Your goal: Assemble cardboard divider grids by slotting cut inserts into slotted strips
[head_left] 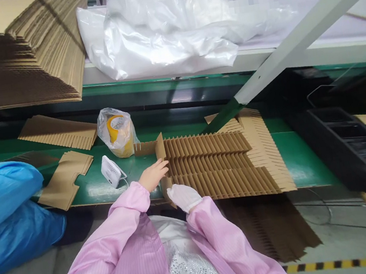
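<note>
A cardboard divider grid (209, 167) lies on the green work surface, its many thin upright pieces set in several rows. Across its left end stands a cardboard strip (160, 151). My left hand (154, 175) is bare, with fingers stretched out and their tips on this strip. In a white glove, my right hand (183, 196) is at the strip's near end, its fingers pressed together against it. Slotted cardboard sheets (264, 143) lie flat at the grid's right side.
Left of the grid are a yellow tape roll (113, 127) in a plastic bag, a small white fan (112, 170) and cut cardboard pieces (67, 176). A slanted post (263, 80) crosses behind. A co-worker's blue sleeve (6, 216) is at the left. Black trays (347, 145) stand right.
</note>
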{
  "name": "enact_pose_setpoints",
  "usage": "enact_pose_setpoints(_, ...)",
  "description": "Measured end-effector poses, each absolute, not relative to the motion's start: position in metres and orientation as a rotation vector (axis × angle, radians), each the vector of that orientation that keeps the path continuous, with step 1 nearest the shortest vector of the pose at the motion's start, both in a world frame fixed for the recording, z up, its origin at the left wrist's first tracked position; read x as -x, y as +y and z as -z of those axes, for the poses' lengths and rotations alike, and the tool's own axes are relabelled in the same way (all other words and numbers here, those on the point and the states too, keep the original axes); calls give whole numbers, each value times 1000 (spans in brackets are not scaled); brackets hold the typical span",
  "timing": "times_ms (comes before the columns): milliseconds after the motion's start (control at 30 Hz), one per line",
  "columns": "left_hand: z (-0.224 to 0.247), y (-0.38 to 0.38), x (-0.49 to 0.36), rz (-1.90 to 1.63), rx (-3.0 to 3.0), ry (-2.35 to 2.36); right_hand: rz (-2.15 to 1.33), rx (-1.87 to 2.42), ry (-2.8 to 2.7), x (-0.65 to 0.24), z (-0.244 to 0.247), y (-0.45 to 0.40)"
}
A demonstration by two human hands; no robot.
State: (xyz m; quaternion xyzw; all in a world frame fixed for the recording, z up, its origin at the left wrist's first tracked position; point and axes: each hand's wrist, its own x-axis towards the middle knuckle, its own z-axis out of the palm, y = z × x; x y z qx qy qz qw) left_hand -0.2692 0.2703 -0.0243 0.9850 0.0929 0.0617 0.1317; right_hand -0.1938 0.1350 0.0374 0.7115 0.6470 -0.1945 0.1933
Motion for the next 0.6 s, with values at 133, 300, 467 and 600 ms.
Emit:
enact_pose_setpoints(133, 21, 274, 270, -155, -2851, 206, 513, -2060, 1790, 198, -39, 127)
enact_pose_setpoints(300, 17, 274, 269, -124, -2814, 190, 529, -2239, 1670, 204, -40, 126)
enact_pose_setpoints(467, 16, 274, 269, -82, -2740, 213, 535, -2656, 1365, 199, -48, 138)
enact_pose_setpoints(600, 9, 273, 267, -84, -2701, 238, 340, -2839, 1341, 182, -60, 161)
